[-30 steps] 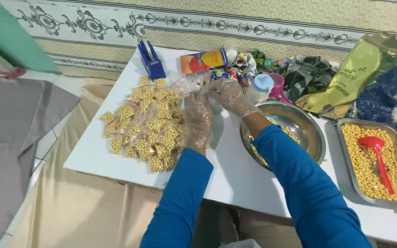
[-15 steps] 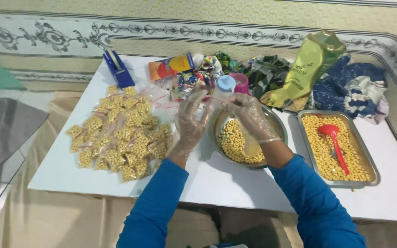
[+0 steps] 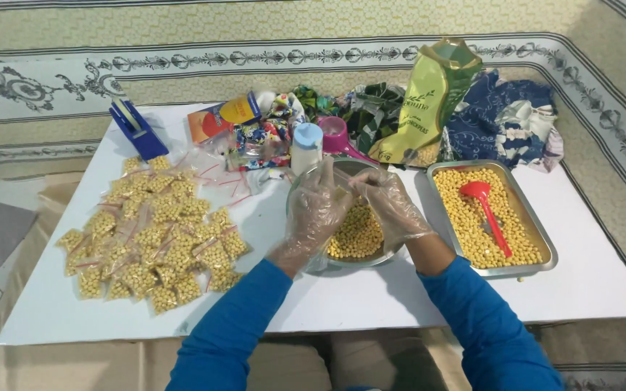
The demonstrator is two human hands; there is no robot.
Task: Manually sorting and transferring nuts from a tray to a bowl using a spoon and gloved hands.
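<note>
Starting at the left edge of the white table (image 3: 371, 297), a heap of small clear packets of yellow beans (image 3: 155, 242) is lying spread out, with a blue tape dispenser (image 3: 138, 129) standing just behind it. Moving along, loose empty bags with red strips (image 3: 222, 174) are sitting near an orange box (image 3: 220, 119) and a white bottle with a pale blue cap (image 3: 306, 147). At the middle, both gloved hands are hovering over a round steel bowl (image 3: 382, 255) that is holding yellow beans. The left hand (image 3: 318, 210) is curling its fingers around a small clear bag (image 3: 343, 190), and the right hand (image 3: 391, 206) is pinching the same bag's other side, so the two are meeting above the bowl. Further right, a pink funnel (image 3: 338, 136) and a green pouch (image 3: 429, 98) are leaning against crumpled cloths, and a steel tray (image 3: 541, 246) of beans is holding a red scoop (image 3: 485, 210).
</note>
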